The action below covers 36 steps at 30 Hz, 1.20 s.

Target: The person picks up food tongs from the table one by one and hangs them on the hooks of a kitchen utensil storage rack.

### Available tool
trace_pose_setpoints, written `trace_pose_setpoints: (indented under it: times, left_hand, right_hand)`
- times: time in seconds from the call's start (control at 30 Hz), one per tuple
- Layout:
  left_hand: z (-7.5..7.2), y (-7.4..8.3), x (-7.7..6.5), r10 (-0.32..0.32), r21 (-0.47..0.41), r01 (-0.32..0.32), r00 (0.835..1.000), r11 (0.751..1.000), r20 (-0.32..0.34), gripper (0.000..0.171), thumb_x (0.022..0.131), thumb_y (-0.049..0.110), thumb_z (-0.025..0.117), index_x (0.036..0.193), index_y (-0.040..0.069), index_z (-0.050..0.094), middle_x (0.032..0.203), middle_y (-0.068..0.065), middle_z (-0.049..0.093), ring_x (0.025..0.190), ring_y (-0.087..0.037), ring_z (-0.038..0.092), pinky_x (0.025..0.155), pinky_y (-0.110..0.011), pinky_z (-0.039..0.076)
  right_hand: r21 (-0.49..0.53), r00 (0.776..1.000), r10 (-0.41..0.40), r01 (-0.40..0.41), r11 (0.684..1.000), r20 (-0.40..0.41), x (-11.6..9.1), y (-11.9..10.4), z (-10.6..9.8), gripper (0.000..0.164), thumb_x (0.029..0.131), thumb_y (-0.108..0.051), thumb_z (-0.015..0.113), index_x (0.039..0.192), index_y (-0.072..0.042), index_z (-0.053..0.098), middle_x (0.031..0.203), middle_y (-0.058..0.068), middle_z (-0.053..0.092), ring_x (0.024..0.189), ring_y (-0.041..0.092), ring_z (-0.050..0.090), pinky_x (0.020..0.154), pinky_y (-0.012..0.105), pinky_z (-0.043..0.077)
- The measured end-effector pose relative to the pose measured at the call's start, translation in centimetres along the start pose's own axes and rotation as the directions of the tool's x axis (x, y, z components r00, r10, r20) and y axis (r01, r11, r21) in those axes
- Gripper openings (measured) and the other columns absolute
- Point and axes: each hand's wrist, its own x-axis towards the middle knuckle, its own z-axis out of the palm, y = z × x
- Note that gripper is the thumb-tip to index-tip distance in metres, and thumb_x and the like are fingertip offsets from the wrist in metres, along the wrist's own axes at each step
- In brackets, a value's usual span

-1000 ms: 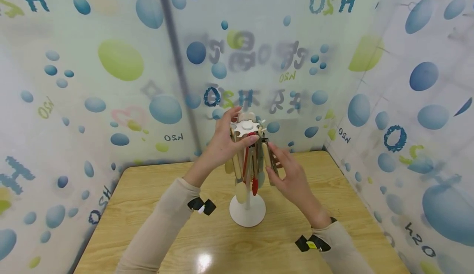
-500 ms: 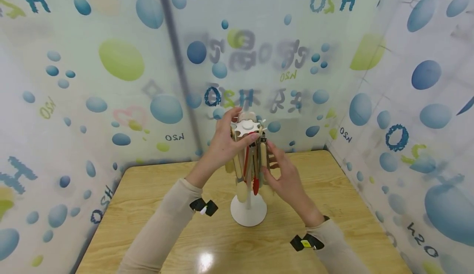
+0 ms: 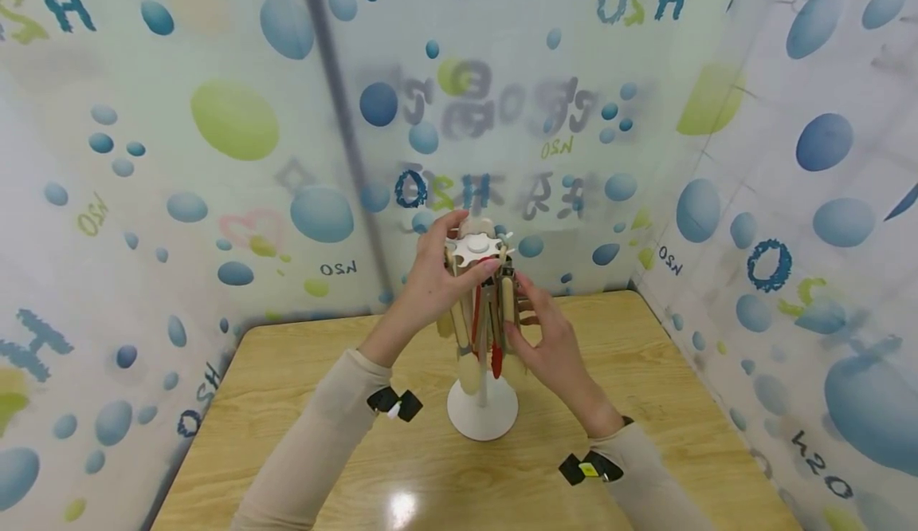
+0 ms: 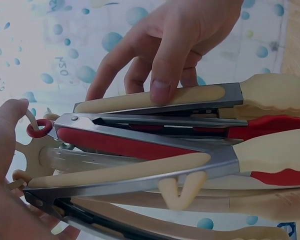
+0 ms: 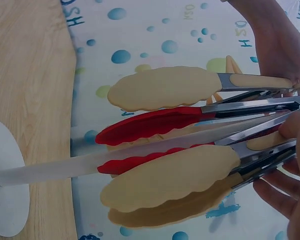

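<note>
A white utensil stand [image 3: 482,415] carries several hanging tongs beneath its notched top [image 3: 476,245]. My left hand [image 3: 433,276] grips that top, thumb across the front and fingers behind. On the stand's right side my right hand [image 3: 552,340] holds beige-tipped tongs [image 5: 170,175] by the handle, thumb on the beige grip strip [image 4: 140,101] and fingers behind. They hang nearly upright, close beside the rest. Red tongs [image 4: 120,142] hang in the middle by a red ring. A second pair of beige tongs [image 4: 125,172] hangs nearer my left hand.
The stand's pole [image 5: 50,170] rises from a round white base on the wooden table [image 3: 344,451]. Behind it is a wall covering [image 3: 287,156] printed with blue and green spots. Another beige utensil [image 4: 260,202] hangs among the tongs.
My right hand has shifted a little left, bringing the beige tongs from a tilt to nearly upright against the stand. My left hand stays on the top.
</note>
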Motion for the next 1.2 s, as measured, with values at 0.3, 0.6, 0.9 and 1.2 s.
trace_pose_setpoints:
  times: [0.3,0.6,0.9,1.2]
  left_hand:
    - [0.0,0.1,0.0,-0.018,-0.018,0.018,1.000,1.000,0.008,0.084,0.085,0.058,0.069,0.153,0.031,0.029,0.148,-0.008,0.037,0.132,-0.025,0.037,0.101,-0.054,0.043]
    - [0.1,0.1,-0.1,-0.016,-0.029,0.017,1.000,0.999,0.009,0.082,0.085,0.057,0.069,0.152,0.032,0.030,0.146,-0.008,0.039,0.128,-0.024,0.041,0.097,-0.049,0.047]
    - [0.0,0.1,-0.1,-0.024,-0.044,0.025,1.000,0.999,0.016,0.081,0.086,0.051,0.070,0.152,0.032,0.029,0.148,-0.008,0.037,0.129,-0.024,0.041,0.100,-0.049,0.047]
    - [-0.1,0.1,-0.2,-0.017,-0.030,0.018,1.000,0.999,0.009,0.082,0.085,0.050,0.072,0.153,0.032,0.029,0.149,-0.006,0.038,0.133,-0.023,0.040,0.104,-0.052,0.044]
  right_hand:
    - [-0.028,1.000,-0.010,0.009,1.000,-0.024,0.2,0.5,0.1,0.074,0.085,-0.002,0.072,0.151,-0.010,0.038,0.125,0.015,0.059,0.098,0.026,0.067,0.069,0.035,0.060]
    - [-0.061,1.000,-0.014,0.013,0.998,-0.021,0.2,0.7,0.5,0.074,0.086,-0.002,0.072,0.151,-0.009,0.037,0.124,0.015,0.059,0.100,0.026,0.067,0.071,0.036,0.061]
    - [-0.061,1.000,-0.004,0.003,0.998,-0.023,-0.1,0.6,0.9,0.079,0.085,-0.003,0.074,0.153,-0.011,0.034,0.124,0.013,0.060,0.100,0.025,0.067,0.072,0.034,0.060]
    - [-0.041,1.000,0.011,-0.012,0.999,-0.024,-0.3,0.4,0.9,0.079,0.086,-0.004,0.073,0.154,-0.012,0.034,0.122,0.013,0.060,0.100,0.025,0.067,0.071,0.034,0.060]
